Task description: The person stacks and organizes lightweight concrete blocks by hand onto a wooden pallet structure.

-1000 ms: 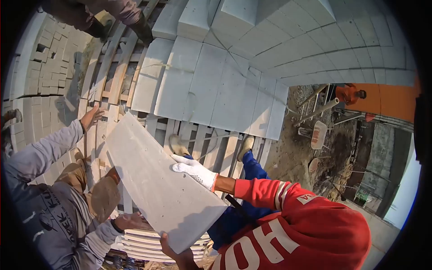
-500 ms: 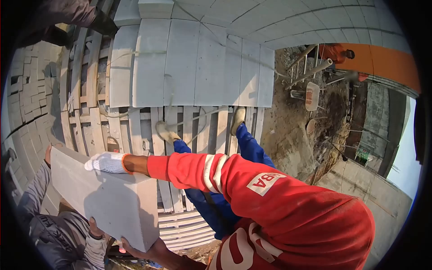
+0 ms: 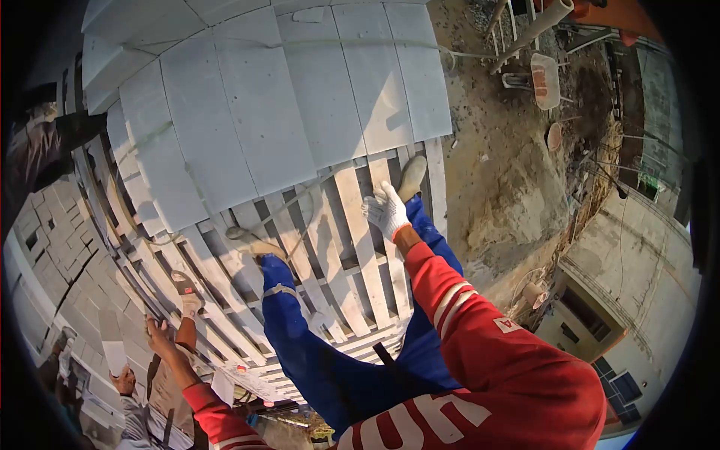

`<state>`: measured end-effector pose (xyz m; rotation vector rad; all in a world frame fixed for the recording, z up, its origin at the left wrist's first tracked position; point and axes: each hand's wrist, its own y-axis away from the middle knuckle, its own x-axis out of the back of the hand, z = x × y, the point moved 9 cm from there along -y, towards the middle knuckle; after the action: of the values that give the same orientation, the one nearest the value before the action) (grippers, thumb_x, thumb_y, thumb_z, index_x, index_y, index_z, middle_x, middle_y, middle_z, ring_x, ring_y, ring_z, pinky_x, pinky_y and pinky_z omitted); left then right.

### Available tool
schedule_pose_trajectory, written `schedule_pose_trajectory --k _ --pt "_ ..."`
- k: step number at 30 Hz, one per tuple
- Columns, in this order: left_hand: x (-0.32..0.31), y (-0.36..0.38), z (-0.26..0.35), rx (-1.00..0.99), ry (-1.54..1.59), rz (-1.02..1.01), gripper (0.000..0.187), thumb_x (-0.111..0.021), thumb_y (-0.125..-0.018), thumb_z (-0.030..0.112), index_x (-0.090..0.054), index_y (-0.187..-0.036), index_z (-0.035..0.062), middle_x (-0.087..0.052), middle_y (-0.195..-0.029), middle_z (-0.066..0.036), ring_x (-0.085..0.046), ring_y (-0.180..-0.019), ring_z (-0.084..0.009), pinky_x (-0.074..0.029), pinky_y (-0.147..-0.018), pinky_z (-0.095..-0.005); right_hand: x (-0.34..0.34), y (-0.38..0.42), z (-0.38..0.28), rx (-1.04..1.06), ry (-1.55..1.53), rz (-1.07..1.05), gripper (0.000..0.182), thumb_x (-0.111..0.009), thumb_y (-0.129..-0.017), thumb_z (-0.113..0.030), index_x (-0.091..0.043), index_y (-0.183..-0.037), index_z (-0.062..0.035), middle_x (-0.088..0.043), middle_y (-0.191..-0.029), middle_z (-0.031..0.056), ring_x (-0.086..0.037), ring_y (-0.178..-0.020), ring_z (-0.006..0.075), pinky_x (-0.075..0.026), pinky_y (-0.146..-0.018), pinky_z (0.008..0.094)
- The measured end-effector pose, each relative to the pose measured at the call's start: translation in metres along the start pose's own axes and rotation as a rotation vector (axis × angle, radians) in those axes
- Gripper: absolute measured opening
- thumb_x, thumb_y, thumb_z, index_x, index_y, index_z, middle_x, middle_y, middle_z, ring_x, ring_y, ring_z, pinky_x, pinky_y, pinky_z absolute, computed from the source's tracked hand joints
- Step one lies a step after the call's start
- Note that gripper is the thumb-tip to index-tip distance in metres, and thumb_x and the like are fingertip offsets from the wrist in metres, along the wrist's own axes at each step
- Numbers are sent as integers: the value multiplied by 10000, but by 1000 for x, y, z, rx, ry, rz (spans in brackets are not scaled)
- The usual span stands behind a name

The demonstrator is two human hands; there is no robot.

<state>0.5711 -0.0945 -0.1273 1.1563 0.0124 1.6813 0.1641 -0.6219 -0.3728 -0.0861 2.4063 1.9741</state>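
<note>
The grey block is gone from both hands. Right hand (image 3: 386, 210), gloved, open, hovers above the pallet (image 3: 360, 247); left hand (image 3: 159, 334), at 8 o'clock, bare, empty, fingers partly blurred.

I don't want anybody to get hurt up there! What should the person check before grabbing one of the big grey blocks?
1. Right hand free: ok, gloved and holding nothing.
2. Left hand free: ok, empty.
3. Gloves on both hands: not ok, the left hand is bare.
4. Footing: cannot tell; the shoe stands on pallet slats with open gaps between them.
5. Blocks lying flat, side by side: ok.
6. Nobody underneath: not ok, a person is close below the pallet's edge.
</note>
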Motion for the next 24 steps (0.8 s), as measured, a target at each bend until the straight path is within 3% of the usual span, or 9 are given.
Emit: schedule_pose_trajectory --k 2,4,6,8,9,10,13,16,24 --pt "-172 88 60 -493 -415 -279 604 -681 -897 259 -431 -1402 43 -550 -1189 -135 -547 -1030 -197 -492 -860 -337 77 -53 -73 135 -134 121 876 -689 -789 -631 -439 -1383 -39 -541 -1274 189 -591 -1039 321 -496 -904 440" --pt "-346 178 74 -615 -573 -547 736 -781 -763 126 -431 -1406 64 -536 -1239 -156 -557 -1122 -277 -488 -912 -424 113 -102 -126 174 -234 137 927 -658 -789 -679 -413 -1396 -23 -542 -1265 201 -585 -1013 325 -479 -924 436" --pt "-509 259 72 -1078 -617 -814 873 -840 -688 169 -398 -1436 82 -502 -1334 -214 -516 -1226 -397 -470 -983 -470 133 -167 -165 186 -253 38 1042 -651 -780 -706 -325 -1450 22 -496 -1332 214 -539 -1104 337 -450 -963 439" --pt "-637 286 42 -1270 -815 -805 1091 -893 -643 298 -265 -1522 147 -306 -1514 -244 -336 -1393 -425 -401 -1069 -551 145 -218 -181 134 -331 144 1002 -673 -784 -676 -364 -1417 37 -488 -1263 152 -515 -949 252 -477 -833 415" --pt "-692 293 32 -1217 -1002 -769 1164 -908 -614 346 -221 -1538 178 -229 -1541 -270 -275 -1397 -494 -384 -1053 -614 140 -238 -190 145 -346 71 1095 -677 -788 -664 -220 -1518 12 -303 -1550 195 -336 -1410 360 -333 -1132 470" --pt "-728 300 20 -1151 -1191 -725 1237 -923 -585 393 -177 -1554 208 -151 -1568 -296 -214 -1401 -562 -367 -1037 -676 140 -252 -187 114 -365 81 1095 -677 -788 -664 -220 -1518 12 -303 -1550 195 -336 -1410 360 -333 -1132 470" --pt "-784 318 -12 -951 -1266 -703 1362 -943 -540 419 -67 -1570 263 0 -1558 -365 -78 -1346 -693 -364 -956 -762 125 -280 -213 281 -454 -97 919 -699 -808 -604 -359 -1459 -52 -430 -1463 140 -432 -1328 343 -391 -1078 501" --pt "-792 319 -28 -1070 -1236 -611 1435 -955 -517 401 8 -1571 263 93 -1521 -417 -17 -1307 -738 -406 -919 -744 131 -284 -220 313 -428 -56 740 -711 -831 -536 -453 -1384 -117 -503 -1383 93 -484 -1257 316 -432 -1020 525" --pt "-794 318 -29 -997 -1268 -594 1457 -966 -488 345 8 -1569 297 131 -1537 -376 0 -1343 -698 -399 -937 -754 117 -283 -227 246 -549 -158 729 -697 -849 -497 -430 -1416 -126 -499 -1399 95 -481 -1254 321 -394 -1059 519"
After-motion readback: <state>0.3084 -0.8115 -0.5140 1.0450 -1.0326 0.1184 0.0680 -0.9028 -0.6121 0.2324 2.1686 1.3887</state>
